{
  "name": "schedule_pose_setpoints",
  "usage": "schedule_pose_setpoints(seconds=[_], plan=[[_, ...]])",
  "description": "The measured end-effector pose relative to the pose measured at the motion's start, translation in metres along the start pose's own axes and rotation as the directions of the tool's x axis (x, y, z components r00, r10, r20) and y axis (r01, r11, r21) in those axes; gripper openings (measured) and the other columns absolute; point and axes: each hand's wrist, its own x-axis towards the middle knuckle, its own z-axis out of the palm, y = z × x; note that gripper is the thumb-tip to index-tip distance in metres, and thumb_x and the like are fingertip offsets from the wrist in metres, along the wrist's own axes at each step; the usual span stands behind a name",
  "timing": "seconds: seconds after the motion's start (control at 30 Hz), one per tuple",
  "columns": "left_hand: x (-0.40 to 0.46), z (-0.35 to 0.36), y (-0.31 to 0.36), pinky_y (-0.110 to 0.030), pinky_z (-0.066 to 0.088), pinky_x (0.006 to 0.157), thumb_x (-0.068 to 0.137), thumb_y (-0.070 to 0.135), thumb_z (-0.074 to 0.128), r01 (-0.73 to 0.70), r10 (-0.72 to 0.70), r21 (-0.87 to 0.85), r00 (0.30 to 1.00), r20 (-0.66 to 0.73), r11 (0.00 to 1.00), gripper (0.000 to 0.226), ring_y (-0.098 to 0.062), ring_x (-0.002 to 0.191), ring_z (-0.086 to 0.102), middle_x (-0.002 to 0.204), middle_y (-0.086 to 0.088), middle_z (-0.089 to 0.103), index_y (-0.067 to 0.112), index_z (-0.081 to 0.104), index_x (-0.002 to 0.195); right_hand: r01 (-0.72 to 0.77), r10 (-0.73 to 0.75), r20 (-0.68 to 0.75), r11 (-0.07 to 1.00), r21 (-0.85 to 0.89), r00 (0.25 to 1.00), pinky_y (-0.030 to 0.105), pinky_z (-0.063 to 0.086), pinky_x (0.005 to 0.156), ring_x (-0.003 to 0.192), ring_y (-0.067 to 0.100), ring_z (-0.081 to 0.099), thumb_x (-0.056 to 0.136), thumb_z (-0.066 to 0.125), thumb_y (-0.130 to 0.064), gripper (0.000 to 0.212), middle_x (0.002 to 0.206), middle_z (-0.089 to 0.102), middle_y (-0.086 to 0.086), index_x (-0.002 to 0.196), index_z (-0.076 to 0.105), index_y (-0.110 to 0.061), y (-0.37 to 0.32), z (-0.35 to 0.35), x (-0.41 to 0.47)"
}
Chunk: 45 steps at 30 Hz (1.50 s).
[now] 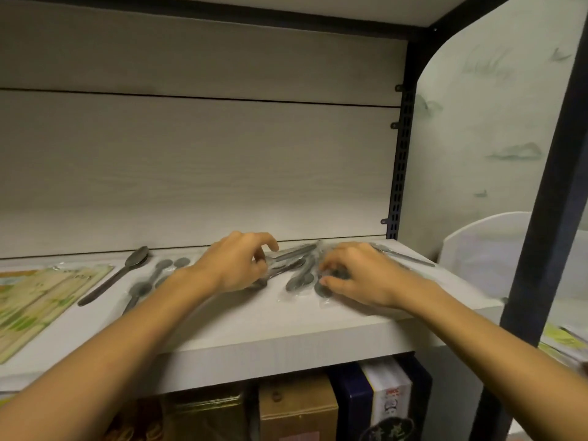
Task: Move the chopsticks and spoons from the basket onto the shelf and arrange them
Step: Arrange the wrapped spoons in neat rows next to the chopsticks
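Note:
Both my hands are on the white shelf. A pile of metal spoons in clear plastic wrap lies between them. My left hand has curled fingers that pinch a wrapped spoon at the pile's left side. My right hand presses its bent fingers down on the spoon bowls at the pile's right side. More wrapped spoons lie left of my left forearm. One bare long spoon lies diagonally beside them. Packs of chopsticks in green printed sleeves lie at the far left. No basket is in view.
A black metal upright closes the shelf's back right corner, and a thick black post stands at the front right. Boxes fill the shelf below. A white container stands beyond the post.

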Motion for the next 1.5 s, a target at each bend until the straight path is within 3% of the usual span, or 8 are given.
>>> schedule_pose_setpoints(seconds=[0.17, 0.3, 0.57, 0.8, 1.03, 1.13, 1.27, 1.5], plan=[[-0.023, -0.004, -0.008, -0.037, 0.051, 0.080, 0.084, 0.017, 0.058, 0.098, -0.098, -0.018, 0.994, -0.044, 0.995, 0.034, -0.018, 0.082, 0.056, 0.090, 0.010, 0.063, 0.030, 0.059, 0.115, 0.146, -0.141, 0.062, 0.985, -0.096, 0.988, 0.040, 0.040, 0.098, 0.119, 0.022, 0.044, 0.092, 0.056, -0.034, 0.039, 0.127, 0.053, -0.001, 0.131, 0.055, -0.032, -0.016, 0.016, 0.017], [-0.034, -0.011, -0.020, -0.035, 0.051, 0.079, 0.081, 0.012, 0.062, 0.190, -0.199, -0.094, 0.975, -0.100, 0.977, 0.034, -0.017, 0.078, 0.057, 0.090, 0.005, 0.064, 0.024, 0.061, 0.113, 0.243, -0.238, 0.047, 0.959, -0.147, 0.970, 0.040, 0.041, 0.094, 0.114, 0.022, 0.045, 0.097, 0.051, -0.034, 0.027, 0.122, 0.056, -0.004, 0.121, 0.063, -0.032, -0.019, 0.024, 0.025], [-0.059, -0.034, -0.057, -0.007, 0.040, 0.059, 0.076, 0.004, 0.070, 0.309, -0.388, -0.293, 0.882, -0.267, 0.905, 0.020, -0.015, 0.073, 0.060, 0.083, 0.002, 0.067, 0.019, 0.068, 0.090, 0.256, -0.211, -0.210, 0.943, 0.214, 0.955, 0.036, 0.045, 0.087, 0.099, 0.020, 0.057, 0.100, 0.046, -0.027, 0.017, 0.106, 0.067, -0.004, 0.108, 0.060, -0.024, -0.033, 0.026, 0.043], [-0.072, -0.043, -0.083, -0.033, 0.053, 0.074, 0.079, 0.005, 0.072, 0.281, -0.446, -0.490, 0.856, -0.260, 0.825, 0.019, -0.017, 0.076, 0.061, 0.088, -0.004, 0.068, 0.021, 0.068, 0.086, 0.297, -0.186, -0.313, 0.886, 0.357, 0.931, 0.047, 0.050, 0.077, 0.087, 0.029, 0.061, 0.102, 0.031, -0.035, 0.008, 0.095, 0.066, 0.002, 0.102, 0.038, -0.031, -0.066, 0.021, 0.069], [-0.083, -0.056, -0.114, -0.029, 0.059, 0.065, 0.080, -0.002, 0.062, 0.270, -0.486, -0.563, 0.830, -0.275, 0.781, 0.033, -0.016, 0.064, 0.063, 0.090, -0.005, 0.065, 0.030, 0.069, 0.085, 0.327, -0.179, -0.402, 0.882, 0.339, 0.898, 0.022, 0.042, 0.055, 0.061, 0.004, 0.059, 0.104, 0.030, -0.026, 0.006, 0.072, 0.053, 0.000, 0.106, 0.036, -0.026, -0.105, 0.021, 0.092], [-0.086, -0.061, -0.123, -0.025, 0.056, 0.064, 0.079, 0.001, 0.065, 0.279, -0.493, -0.556, 0.823, -0.282, 0.783, 0.033, -0.018, 0.062, 0.067, 0.090, -0.002, 0.068, 0.034, 0.069, 0.083, 0.288, -0.162, -0.357, 0.898, 0.332, 0.920, 0.037, 0.048, 0.052, 0.052, 0.016, 0.058, 0.104, 0.029, -0.027, 0.010, 0.073, 0.053, 0.003, 0.105, 0.038, -0.024, -0.117, 0.025, 0.095], [-0.088, -0.063, -0.129, -0.041, 0.059, 0.075, 0.079, 0.001, 0.066, 0.264, -0.491, -0.594, 0.831, -0.260, 0.760, 0.031, -0.034, 0.078, 0.069, 0.094, -0.008, 0.070, 0.032, 0.069, 0.086, 0.167, -0.082, -0.246, 0.923, 0.346, 0.966, 0.032, 0.039, 0.057, 0.057, 0.011, 0.047, 0.100, 0.042, -0.030, 0.010, 0.064, 0.049, -0.007, 0.105, 0.039, -0.022, -0.119, 0.033, 0.099], [-0.089, -0.065, -0.137, -0.036, 0.057, 0.076, 0.079, 0.001, 0.065, 0.240, -0.493, -0.652, 0.838, -0.234, 0.719, 0.027, -0.024, 0.068, 0.065, 0.098, -0.011, 0.069, 0.025, 0.071, 0.091, -0.236, 0.252, 0.061, 0.758, 0.608, 0.966, 0.031, 0.050, 0.067, 0.078, 0.022, 0.064, 0.093, 0.053, -0.027, 0.025, 0.100, 0.068, 0.011, 0.104, 0.031, -0.022, -0.119, 0.037, 0.098]])
